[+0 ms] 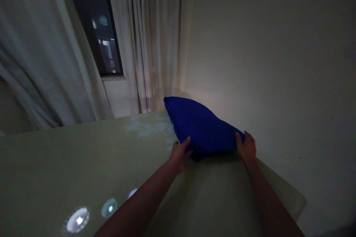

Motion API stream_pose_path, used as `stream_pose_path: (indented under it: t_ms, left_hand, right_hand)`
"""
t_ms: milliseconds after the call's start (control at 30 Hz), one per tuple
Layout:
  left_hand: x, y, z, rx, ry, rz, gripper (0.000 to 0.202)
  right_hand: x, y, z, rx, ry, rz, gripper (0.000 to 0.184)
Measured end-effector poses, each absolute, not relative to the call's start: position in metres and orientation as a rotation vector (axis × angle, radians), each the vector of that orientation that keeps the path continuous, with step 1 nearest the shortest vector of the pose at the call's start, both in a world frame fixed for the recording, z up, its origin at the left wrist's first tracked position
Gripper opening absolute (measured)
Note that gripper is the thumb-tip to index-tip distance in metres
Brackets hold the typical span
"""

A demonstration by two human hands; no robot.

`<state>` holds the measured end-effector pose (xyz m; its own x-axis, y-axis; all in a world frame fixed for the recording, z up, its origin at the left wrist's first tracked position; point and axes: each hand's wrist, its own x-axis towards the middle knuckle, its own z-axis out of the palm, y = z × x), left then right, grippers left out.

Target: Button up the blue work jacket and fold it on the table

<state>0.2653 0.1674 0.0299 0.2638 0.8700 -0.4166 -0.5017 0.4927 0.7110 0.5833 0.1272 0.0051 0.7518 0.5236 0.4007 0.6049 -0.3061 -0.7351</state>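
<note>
A folded piece of blue cloth (205, 129) lies at the far right of a pale green surface (69, 166), close to the wall. Its far left corner is lifted a little, and darker folds show along the left edge. My left hand (180, 154) pinches the near left corner, thumb on top and the other fingers partly hidden below. At the right corner, my right hand (247, 147) grips the cloth between thumb and fingers. What lies under the cloth is hidden.
Light curtains (158, 40) hang behind the surface, on both sides of a dark window (97, 26). A plain wall (272, 63) borders the right side. Several round bright spots, like lamp reflections, show at the lower left. The surface's corner (302, 200) is at right.
</note>
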Motion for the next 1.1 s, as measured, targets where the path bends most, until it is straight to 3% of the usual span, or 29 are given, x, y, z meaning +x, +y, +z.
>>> stream_pose_path:
  t_ms: [133, 367, 567, 700, 867, 1100]
  left_hand:
    - [0.302, 0.193, 0.031, 0.455, 0.889, 0.940, 0.041]
    - [0.321, 0.204, 0.025, 0.515, 0.937, 0.851, 0.039]
    - [0.308, 0.201, 0.025, 0.493, 0.937, 0.926, 0.036]
    - [0.282, 0.200, 0.033, 0.442, 0.842, 0.891, 0.019]
    - [0.231, 0.195, 0.039, 0.404, 0.793, 0.911, 0.019]
    - [0.182, 0.176, 0.034, 0.392, 0.858, 0.843, 0.013]
  right_hand:
    - [0.600, 0.132, -0.014, -1.990, -0.774, 0.235, 0.093]
    - [0.598, 0.130, -0.017, -1.881, -0.851, 0.151, 0.086]
    - [0.576, 0.122, -0.002, -1.995, -0.917, 0.174, 0.095]
    - [0.558, 0.118, 0.003, -1.864, -1.099, 0.166, 0.086]
    - [0.544, 0.117, 0.008, -1.647, -1.225, 0.203, 0.080]
    - [0.547, 0.120, 0.004, -1.947, -0.951, 0.066, 0.069]
